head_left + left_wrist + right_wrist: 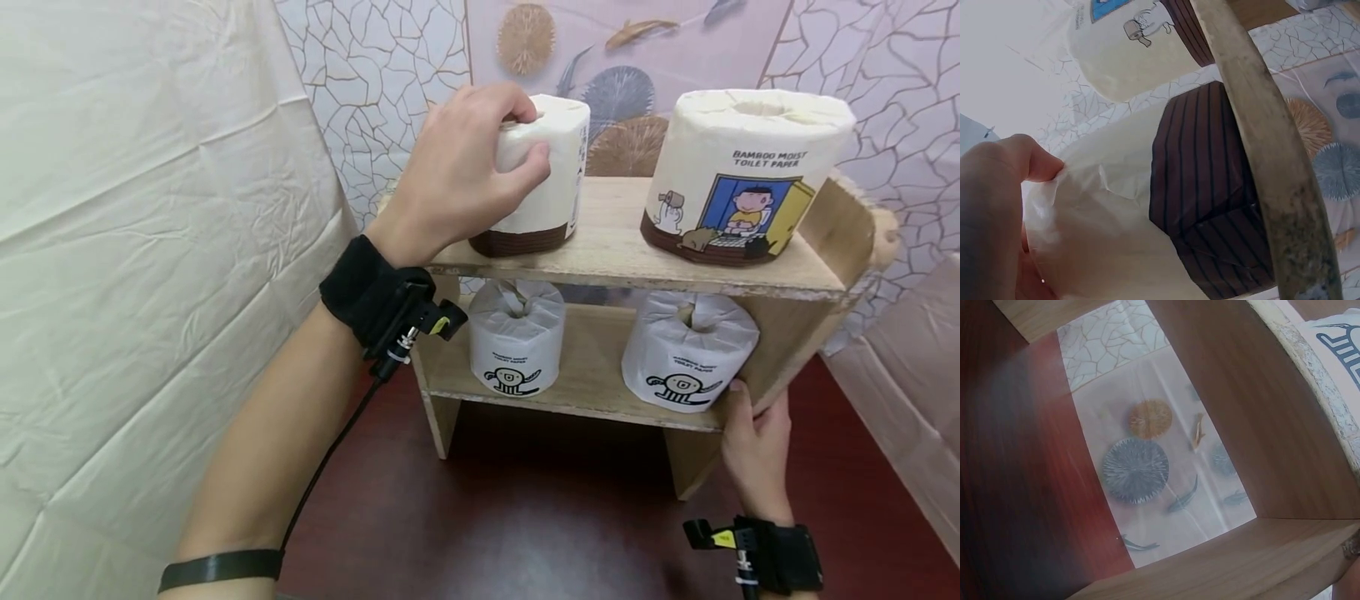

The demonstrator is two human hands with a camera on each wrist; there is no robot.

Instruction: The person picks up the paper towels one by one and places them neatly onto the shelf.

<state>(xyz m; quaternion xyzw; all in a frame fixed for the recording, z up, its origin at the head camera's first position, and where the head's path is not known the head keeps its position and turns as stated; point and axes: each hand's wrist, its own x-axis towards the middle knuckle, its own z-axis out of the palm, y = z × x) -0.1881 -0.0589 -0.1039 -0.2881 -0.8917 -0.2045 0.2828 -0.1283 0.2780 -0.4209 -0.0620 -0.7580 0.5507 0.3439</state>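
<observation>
My left hand [468, 167] grips a toilet paper roll [551, 187] in a cream and brown wrapper, fingertips at its top hole and thumb on its front. That roll stands at the left of the top board of a wooden shelf [600, 267]; the left wrist view shows its striped brown base [1207, 169] close against the board. Low on the shelf's right side, my right hand [759, 450] holds the side panel, thumb at the front edge. In the right wrist view, only a sliver of that hand shows at the lower right edge.
Another cream roll [750, 167] with a cartoon picture stands at the top right. Two white-wrapped rolls, one left [516, 342] and one right [690, 354], sit on the lower board. Pale cloth [150, 208] hangs at the left. Below is a dark red floor [540, 517].
</observation>
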